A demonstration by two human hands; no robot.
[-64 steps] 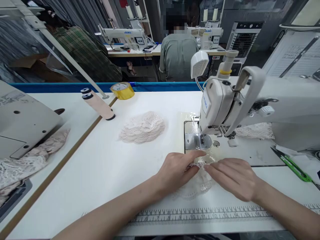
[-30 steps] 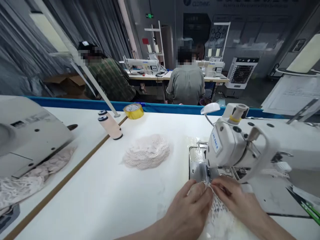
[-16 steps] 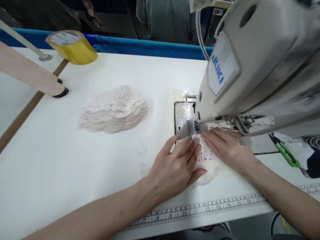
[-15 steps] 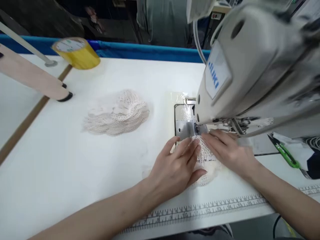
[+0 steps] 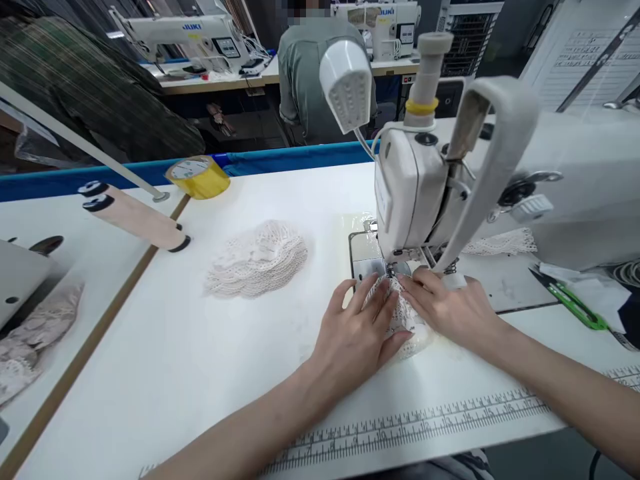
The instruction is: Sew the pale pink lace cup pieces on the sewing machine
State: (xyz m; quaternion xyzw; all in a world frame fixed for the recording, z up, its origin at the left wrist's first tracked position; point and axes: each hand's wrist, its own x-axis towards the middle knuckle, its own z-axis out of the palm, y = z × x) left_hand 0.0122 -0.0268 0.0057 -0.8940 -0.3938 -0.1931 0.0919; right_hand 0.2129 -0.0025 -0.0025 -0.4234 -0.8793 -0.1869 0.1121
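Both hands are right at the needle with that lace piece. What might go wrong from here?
1. Fingertips of the left hand and right hand sit close to the presser foot; a stitch could catch a finger.
2. The lace piece looks bunched between the hands, so it may pucker or feed crooked.
3. Open lace might snag under the foot.

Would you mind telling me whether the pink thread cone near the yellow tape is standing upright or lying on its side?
Lying on its side: the pink thread cone rests lengthwise on the table, left of the lace stack.
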